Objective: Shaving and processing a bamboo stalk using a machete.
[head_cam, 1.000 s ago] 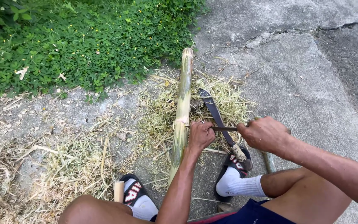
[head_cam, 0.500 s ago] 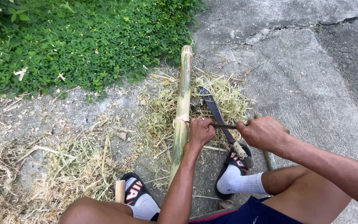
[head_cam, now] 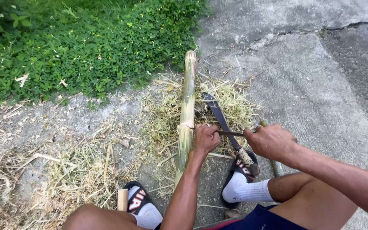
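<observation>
1. Head view, bamboo pole point(head_cam: 188, 98): lies lengthwise on the concrete ground point(head_cam: 320, 85), far end near the green ground cover point(head_cam: 86, 47), near end running down between the two legs. Green-yellow skin, pale shaved patch at mid-length.
2. Head view, left hand point(head_cam: 205, 139): grip closed around the blade end of a thin knife point(head_cam: 228, 133), knuckles just beside the pole at the shaved patch.
3. Head view, right hand point(head_cam: 271, 141): grip closed around the other end of the same knife, to the right of the pole. Knife held crosswise, tip touching the pole at the pale patch.
4. Head view, machete point(head_cam: 222, 123): lies on the ground beneath both hands, dark blade pointing away, wrapped handle point(head_cam: 245, 157) resting against the right foot.
5. Head view, feet: white socks in dark sandals, left sandal point(head_cam: 136, 200) to the left of the pole, right sandal point(head_cam: 241, 168) to the right.
6. Head view, surroundings: dry shavings point(head_cam: 64, 170) heaped left of the pole and spread around its middle; short cut bamboo stub point(head_cam: 122, 199) touching the left sandal; crack point(head_cam: 341, 27) crossing the concrete at upper right.
</observation>
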